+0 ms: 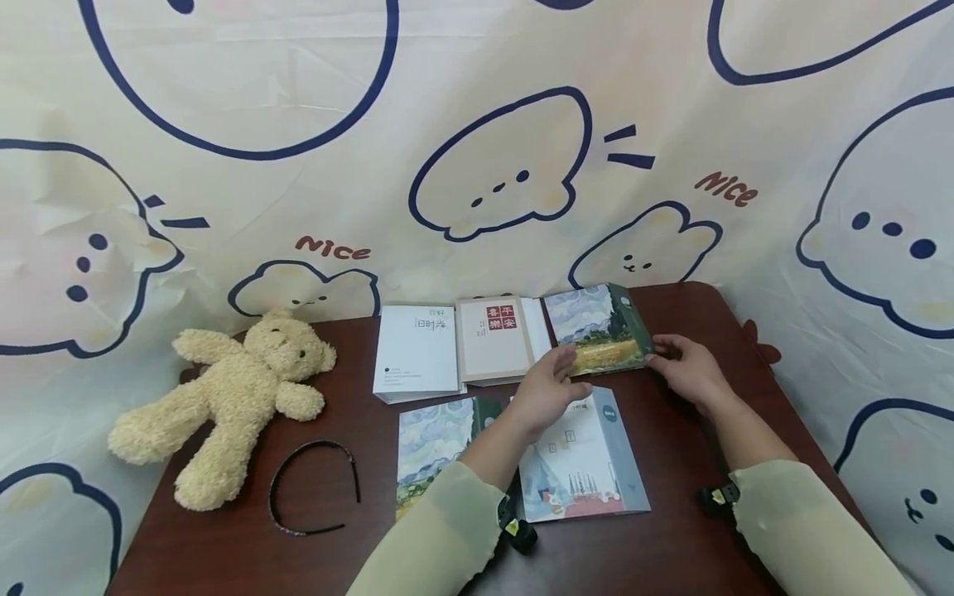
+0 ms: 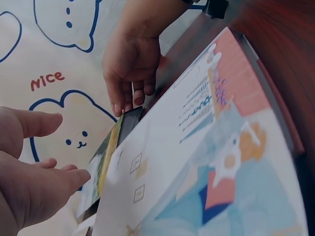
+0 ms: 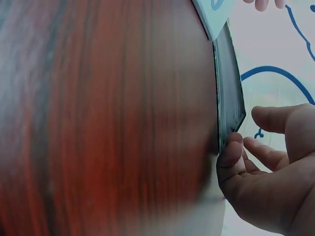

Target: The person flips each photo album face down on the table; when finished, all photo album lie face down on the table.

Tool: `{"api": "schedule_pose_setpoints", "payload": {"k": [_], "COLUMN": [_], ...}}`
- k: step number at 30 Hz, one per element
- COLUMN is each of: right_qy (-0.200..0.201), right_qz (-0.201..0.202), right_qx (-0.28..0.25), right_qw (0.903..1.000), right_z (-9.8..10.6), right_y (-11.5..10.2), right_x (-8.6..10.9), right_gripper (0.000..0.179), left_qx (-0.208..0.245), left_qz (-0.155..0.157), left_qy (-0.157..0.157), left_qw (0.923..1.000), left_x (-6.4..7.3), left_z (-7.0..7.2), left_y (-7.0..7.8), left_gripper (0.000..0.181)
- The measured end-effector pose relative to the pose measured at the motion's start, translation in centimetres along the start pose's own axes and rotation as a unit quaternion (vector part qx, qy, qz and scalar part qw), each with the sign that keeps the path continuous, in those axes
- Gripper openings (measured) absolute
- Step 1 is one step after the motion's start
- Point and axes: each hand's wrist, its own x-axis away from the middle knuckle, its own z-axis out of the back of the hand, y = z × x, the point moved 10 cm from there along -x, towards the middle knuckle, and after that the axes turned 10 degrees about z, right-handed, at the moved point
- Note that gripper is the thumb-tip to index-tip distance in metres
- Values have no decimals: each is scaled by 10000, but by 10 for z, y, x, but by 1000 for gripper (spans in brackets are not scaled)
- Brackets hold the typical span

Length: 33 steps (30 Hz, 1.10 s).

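At the back right of the table lies a box-like book with a painted landscape cover point(image 1: 599, 329). My right hand point(image 1: 689, 370) touches its front right corner with the fingertips, as the right wrist view shows at the dark edge point(image 3: 229, 88). My left hand point(image 1: 547, 393) hovers between that book and a pale blue-and-white book point(image 1: 577, 463), thumb and fingers apart, holding nothing. In the left wrist view the left hand point(image 2: 37, 167) stands beside the blue-and-white cover point(image 2: 197, 162). Another landscape-covered book point(image 1: 432, 447) lies partly hidden under the left forearm.
A white book point(image 1: 415, 348) and a beige one with red squares point(image 1: 492, 339) stand side by side along the back. On the left lie a cream teddy bear point(image 1: 246, 397) and a black headband point(image 1: 277, 488). A printed cloth point(image 1: 492, 50) hangs behind the brown table point(image 1: 693, 530).
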Motion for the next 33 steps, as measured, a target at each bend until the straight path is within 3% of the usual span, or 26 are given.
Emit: {"api": "schedule_pose_setpoints", "payload": {"k": [5, 15, 25, 33], "right_qy": [61, -24, -337, -457], "right_qz": [172, 457, 568, 820], "right_qx": [-18, -96, -295, -56], "right_qw": [9998, 9989, 9974, 9956], "right_z": [-3, -17, -48, -73], "right_y": [-11, -42, -70, -87], "right_x": [1, -1, -11, -19], "right_gripper": [59, 56, 53, 49], "left_qx": [-15, -234, -396, -387], "left_qz": [-9, 0, -6, -18], "left_qy": [136, 696, 1103, 1386], "left_qw": [9999, 9973, 9931, 9896], "left_x": [7, 14, 21, 27], "left_z": [12, 44, 75, 102], "left_y": [1, 1, 1, 0], "left_gripper": [68, 67, 67, 67]}}
